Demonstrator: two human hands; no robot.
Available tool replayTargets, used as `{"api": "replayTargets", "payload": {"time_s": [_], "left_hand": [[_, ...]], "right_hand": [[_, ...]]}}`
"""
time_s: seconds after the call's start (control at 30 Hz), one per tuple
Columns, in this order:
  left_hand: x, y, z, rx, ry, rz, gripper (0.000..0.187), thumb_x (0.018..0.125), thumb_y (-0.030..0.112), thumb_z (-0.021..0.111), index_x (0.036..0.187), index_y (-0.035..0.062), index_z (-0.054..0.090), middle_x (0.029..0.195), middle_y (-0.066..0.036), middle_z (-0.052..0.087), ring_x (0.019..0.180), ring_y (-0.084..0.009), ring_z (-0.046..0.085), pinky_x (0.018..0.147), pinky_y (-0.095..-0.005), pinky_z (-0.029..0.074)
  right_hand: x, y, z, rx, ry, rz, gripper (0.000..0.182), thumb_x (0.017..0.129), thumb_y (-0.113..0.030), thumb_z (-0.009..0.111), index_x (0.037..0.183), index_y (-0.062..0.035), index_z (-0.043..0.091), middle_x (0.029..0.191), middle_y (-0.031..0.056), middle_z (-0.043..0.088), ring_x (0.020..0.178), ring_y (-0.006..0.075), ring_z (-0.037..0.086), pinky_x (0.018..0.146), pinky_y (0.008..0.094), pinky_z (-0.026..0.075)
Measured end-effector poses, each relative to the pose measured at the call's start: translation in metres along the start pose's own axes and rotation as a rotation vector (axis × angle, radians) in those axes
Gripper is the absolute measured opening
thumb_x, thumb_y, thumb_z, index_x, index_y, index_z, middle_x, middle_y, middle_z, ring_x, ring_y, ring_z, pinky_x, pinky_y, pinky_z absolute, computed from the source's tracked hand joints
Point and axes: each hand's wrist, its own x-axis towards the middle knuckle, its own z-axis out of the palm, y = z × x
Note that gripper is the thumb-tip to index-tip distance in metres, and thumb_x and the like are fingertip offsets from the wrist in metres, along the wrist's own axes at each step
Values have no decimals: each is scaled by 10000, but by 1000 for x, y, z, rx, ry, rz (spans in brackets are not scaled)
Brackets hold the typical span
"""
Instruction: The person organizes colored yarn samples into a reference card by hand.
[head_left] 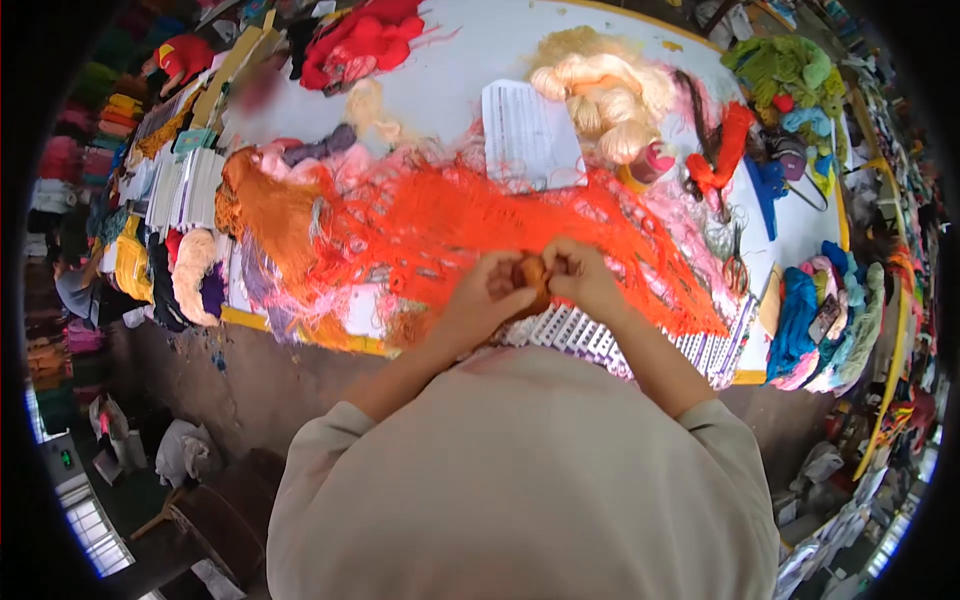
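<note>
My left hand (492, 288) and my right hand (585, 280) meet close to my body at the table's near edge. Between them is a small bundle of brown-orange thread (536, 282), with the fingers of both hands closed on it. Just beyond my hands, a wide loose spread of bright orange-red threads (450, 208) covers the middle of the table. Below the hands, a row of white cards or strips with dark marks (572, 330) lies along the edge, partly hidden by my hands and shirt. A rust-brown skein (282, 215) rests to the left.
A printed sheet (532, 135), cream skeins (610, 95) and a pink cone of thread (654, 162) lie beyond. Scissors (736, 272) are at the right. Red yarn (360, 45) sits far left. Colored skeins hang over the right edge (795, 320). Another person (75, 290) is at far left.
</note>
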Motion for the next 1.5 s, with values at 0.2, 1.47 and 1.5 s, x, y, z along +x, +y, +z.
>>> {"api": "replayTargets", "payload": {"time_s": [0.2, 1.47, 1.5], "left_hand": [[2, 8, 2, -115, 68, -6, 338, 887, 67, 658, 1173, -21, 502, 1053, -85, 620, 973, -133, 607, 850, -275, 505], [48, -40, -18, 571, 76, -449, 302, 744, 130, 668, 1024, 18, 656, 880, -89, 693, 832, -159, 667, 752, -297, 537], [49, -45, -21, 573, 65, -441, 287, 743, 131, 670, 1007, 18, 656, 878, -91, 691, 833, -166, 664, 754, -303, 534]], "right_hand": [[-15, -27, 14, -198, 73, -155, 334, 732, 85, 569, 1029, -60, 524, 845, 10, 484, 705, 87, 496, 625, 239, 426], [21, 35, -14, -1002, -315, -211, 299, 787, -165, 598, 1040, -14, 547, 977, 161, 568, 885, 355, 607, 729, 470, 521], [23, 35, -15, -998, -314, -210, 299, 787, -165, 598, 1040, -14, 547, 977, 161, 568, 885, 355, 607, 729, 470, 521]]}}
